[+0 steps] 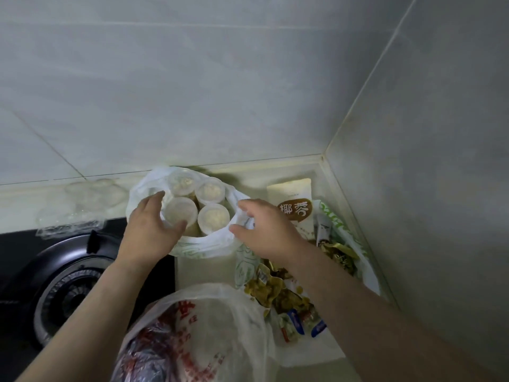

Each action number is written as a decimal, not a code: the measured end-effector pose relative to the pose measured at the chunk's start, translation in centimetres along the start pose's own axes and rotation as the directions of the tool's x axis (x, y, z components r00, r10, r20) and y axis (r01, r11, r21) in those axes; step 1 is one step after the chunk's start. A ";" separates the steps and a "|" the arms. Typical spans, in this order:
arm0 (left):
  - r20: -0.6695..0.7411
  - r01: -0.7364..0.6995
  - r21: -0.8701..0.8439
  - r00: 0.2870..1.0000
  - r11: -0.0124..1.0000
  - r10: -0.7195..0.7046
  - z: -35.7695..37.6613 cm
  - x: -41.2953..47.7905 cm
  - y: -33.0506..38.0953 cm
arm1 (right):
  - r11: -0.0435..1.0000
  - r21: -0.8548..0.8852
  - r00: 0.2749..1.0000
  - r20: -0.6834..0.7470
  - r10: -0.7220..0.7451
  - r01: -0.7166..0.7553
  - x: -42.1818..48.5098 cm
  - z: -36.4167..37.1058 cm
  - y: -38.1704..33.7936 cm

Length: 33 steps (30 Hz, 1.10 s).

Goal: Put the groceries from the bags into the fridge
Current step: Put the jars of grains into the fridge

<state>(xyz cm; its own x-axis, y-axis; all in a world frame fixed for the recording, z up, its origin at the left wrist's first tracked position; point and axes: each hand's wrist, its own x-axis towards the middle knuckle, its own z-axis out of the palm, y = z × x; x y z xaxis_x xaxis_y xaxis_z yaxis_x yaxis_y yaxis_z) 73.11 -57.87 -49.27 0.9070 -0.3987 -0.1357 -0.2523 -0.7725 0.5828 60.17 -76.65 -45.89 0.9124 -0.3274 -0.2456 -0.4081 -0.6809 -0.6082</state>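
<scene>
Red bag (192, 334) up close. Left grip (148, 230) wraps a cup (180, 213), right grip (264, 230) pinches white bag (203, 244) open; next, probably lift cup out

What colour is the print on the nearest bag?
Red, on the translucent bag; head view shows it.

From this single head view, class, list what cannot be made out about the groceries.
1. fridge: outside the head view.
2. tubs: sides hidden by white bag, whose rim the right hand pinches; left hand covers the one it grips.
3. red-printed bag: contents blurred by film; bottom edge cuts it.
4. snack packets: labels too small; right forearm overlaps some.
</scene>
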 end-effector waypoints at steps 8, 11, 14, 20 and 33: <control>0.141 -0.002 -0.049 0.990 0.999 0.009 0.8 1.1 -0.6 | 0.984 -0.170 0.998 0.021 -0.054 0.057 4.9 3.5 -2.6; 0.142 0.069 -0.129 0.989 0.989 -0.051 1.2 1.1 -1.3 | 0.980 -0.198 0.999 0.049 -0.019 0.029 5.0 4.2 -2.0; 0.110 0.135 -0.208 0.987 0.969 -0.114 1.7 1.1 -1.5 | 0.974 -0.223 0.999 0.031 -0.034 0.040 5.0 4.9 -1.7; 0.020 0.151 -0.370 0.988 0.916 -0.155 1.7 0.4 -1.0 | 0.995 -0.091 0.998 -0.044 -0.044 0.040 4.7 5.9 -1.5; -0.193 -0.163 -0.612 0.980 0.774 0.054 -5.7 -7.5 3.8 | 0.885 0.454 0.966 -0.256 0.018 0.104 -5.9 -2.3 -3.6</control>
<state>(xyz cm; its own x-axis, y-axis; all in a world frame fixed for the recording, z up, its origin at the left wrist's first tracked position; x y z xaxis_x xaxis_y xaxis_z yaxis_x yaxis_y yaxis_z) 67.24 -54.95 -41.45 0.9401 -0.3368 0.0526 -0.1364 -0.2301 0.9636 56.20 -73.79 -40.53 0.8664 -0.4964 -0.0550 -0.2517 -0.3389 -0.9065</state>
